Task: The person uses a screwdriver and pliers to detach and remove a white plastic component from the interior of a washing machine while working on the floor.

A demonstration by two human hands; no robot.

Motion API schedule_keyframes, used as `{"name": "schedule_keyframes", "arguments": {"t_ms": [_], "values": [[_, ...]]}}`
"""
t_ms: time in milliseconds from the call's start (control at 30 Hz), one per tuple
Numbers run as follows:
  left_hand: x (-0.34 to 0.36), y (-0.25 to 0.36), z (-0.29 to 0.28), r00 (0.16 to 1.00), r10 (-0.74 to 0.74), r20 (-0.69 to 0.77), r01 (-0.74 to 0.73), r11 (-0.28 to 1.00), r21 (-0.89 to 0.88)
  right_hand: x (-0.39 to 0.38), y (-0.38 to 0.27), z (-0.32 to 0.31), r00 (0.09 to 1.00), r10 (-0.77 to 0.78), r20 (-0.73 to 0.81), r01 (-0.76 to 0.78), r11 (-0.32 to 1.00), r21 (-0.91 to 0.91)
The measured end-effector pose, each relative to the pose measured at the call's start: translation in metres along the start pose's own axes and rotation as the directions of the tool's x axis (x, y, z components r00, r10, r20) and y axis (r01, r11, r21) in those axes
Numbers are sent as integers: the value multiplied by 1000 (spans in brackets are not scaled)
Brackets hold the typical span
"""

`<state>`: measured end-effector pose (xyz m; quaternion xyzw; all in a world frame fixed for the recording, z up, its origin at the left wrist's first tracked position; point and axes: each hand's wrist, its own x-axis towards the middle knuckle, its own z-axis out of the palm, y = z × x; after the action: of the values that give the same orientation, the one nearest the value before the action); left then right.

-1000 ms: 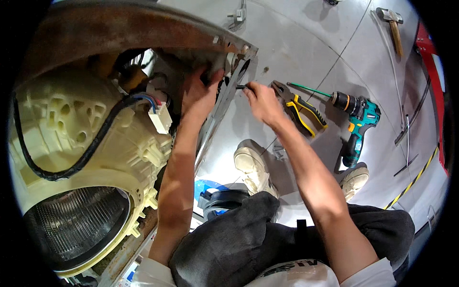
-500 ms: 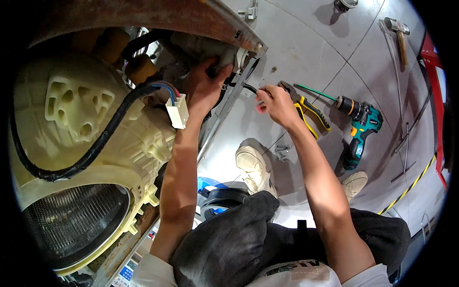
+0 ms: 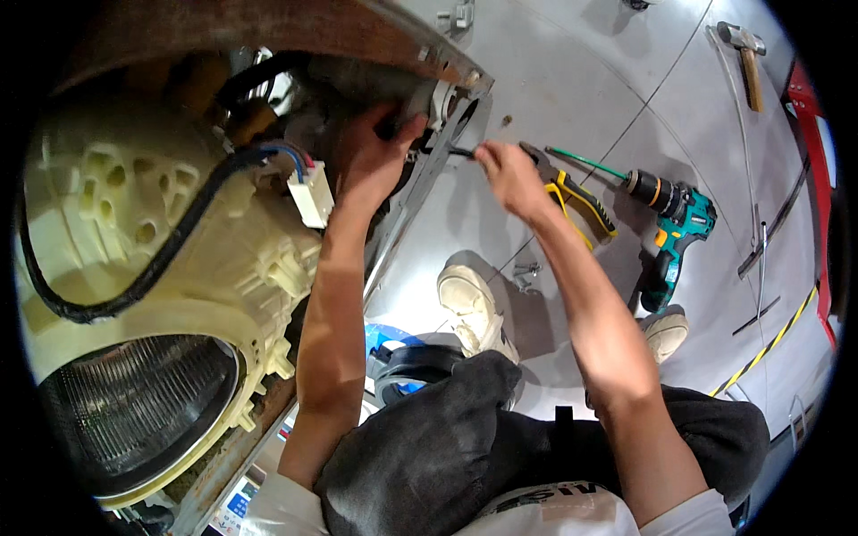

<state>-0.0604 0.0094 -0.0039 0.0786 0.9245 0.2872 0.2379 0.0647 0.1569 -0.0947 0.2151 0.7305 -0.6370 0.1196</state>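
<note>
My left hand (image 3: 371,161) reaches inside the metal cabinet (image 3: 407,205), its thumb and fingers curled about a part in shadow that I cannot make out. My right hand (image 3: 514,179) is closed on the end of a slim black rod-like piece (image 3: 461,152). That piece runs to the cabinet's edge; whether it is a cable or a tool handle is unclear. Beside my left wrist, a white connector (image 3: 310,198) hangs on a black-wrapped wire bundle (image 3: 192,232). A cream plastic tub (image 3: 179,268) with a ribbed dark window (image 3: 138,406) fills the left.
Yellow-black pliers (image 3: 581,205) lie right of my right hand, near a teal cordless drill (image 3: 675,232) with a green bit. Several screws (image 3: 527,277) are on the tiled floor. A hammer (image 3: 746,62) and thin rods (image 3: 760,268) lie farther right, by a red frame (image 3: 813,179).
My right hand has shifted slightly up with the black piece, and less of that piece shows. The view has shifted a little; my left hand stays inside the cabinet.
</note>
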Motion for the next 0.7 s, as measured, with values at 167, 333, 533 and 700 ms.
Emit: {"name": "schedule_keyframes", "arguments": {"t_ms": [167, 333, 533, 700], "values": [[-7, 11, -4, 1000, 19, -17, -18, 999, 28, -8, 4, 8, 994, 70, 88, -78, 993, 88], [-13, 14, -6, 999, -8, -41, 9, 1000, 20, 2, 7, 12, 995, -57, 81, 44, 987, 154], [-22, 26, -14, 999, 26, -43, -23, 998, 61, 0, 3, 19, 992, 55, 113, -73, 985, 157], [-21, 22, -15, 999, 3, -32, -2, 1000, 11, 1, 3, 19, 988, 127, 87, -146, 954, 263]]}}
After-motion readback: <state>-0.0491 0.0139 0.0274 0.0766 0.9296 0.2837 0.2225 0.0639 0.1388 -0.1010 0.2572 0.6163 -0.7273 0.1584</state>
